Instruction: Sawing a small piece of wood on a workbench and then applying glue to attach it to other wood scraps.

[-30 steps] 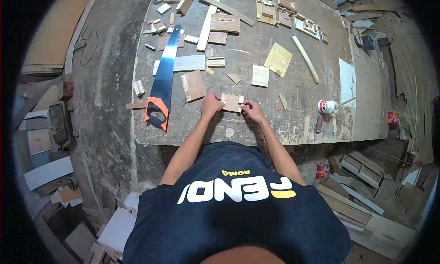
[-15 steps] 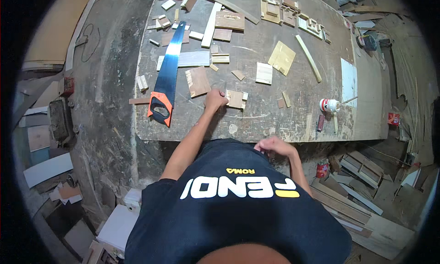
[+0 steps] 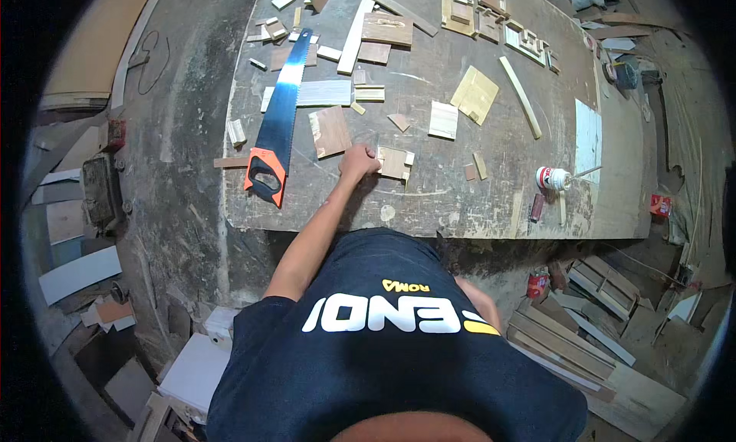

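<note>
My left hand [image 3: 359,162] rests on the workbench with its fingers curled closed at the left edge of a small wooden assembly [image 3: 395,163]. That assembly is a brown square with paler strips along its sides, lying flat. Just left of my hand lies a brown wooden square [image 3: 329,131]. Beyond the hand are a small wood offcut [image 3: 399,122] and a pale striped square [image 3: 443,121]. Only a bit of my right forearm [image 3: 481,302] shows beside my dark shirt; the right hand itself is hidden.
A handsaw [image 3: 280,124] with an orange and black handle lies at the left. At the right stands a white glue bottle [image 3: 552,178] beside a dark red cylinder [image 3: 537,207]. Small wooden frames [image 3: 524,45] and several offcuts lie at the far side. Scrap boards [image 3: 567,342] fill the floor.
My right hand has pulled back from the bench's front edge to my side, out of sight. My left hand stays at the small assembly, which has hardly moved.
</note>
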A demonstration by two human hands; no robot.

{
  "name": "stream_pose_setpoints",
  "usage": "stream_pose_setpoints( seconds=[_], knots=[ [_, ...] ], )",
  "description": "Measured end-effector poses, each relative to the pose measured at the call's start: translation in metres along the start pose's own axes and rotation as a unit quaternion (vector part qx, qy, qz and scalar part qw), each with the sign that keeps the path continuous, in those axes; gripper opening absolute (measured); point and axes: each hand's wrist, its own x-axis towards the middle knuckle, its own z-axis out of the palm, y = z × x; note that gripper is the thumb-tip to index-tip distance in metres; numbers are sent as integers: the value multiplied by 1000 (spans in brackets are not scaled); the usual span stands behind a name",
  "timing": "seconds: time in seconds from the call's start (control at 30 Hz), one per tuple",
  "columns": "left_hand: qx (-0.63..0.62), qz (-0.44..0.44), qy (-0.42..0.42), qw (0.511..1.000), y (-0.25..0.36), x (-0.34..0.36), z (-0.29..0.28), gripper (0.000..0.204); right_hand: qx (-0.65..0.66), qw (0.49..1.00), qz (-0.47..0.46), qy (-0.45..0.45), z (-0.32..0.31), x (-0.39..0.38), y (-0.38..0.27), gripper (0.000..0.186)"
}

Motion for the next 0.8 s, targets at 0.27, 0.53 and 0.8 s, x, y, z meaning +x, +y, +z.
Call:
stream_pose_setpoints(
  seconds=[0.27, 0.53, 0.8],
  knots=[
    [-48, -12, 6, 999, -30, 3, 8, 34, -99, 933, -344, 49, 23, 156, -165, 33],
    [32, -10, 54, 998, -14, -10, -2, 37, -435, 732, -427, 305, 93, 187, -252, 33],
    [-96, 95, 156, 978, -6, -25, -41, 31, -550, 576, -482, 365, 140, 246, -310, 33]
  ],
)
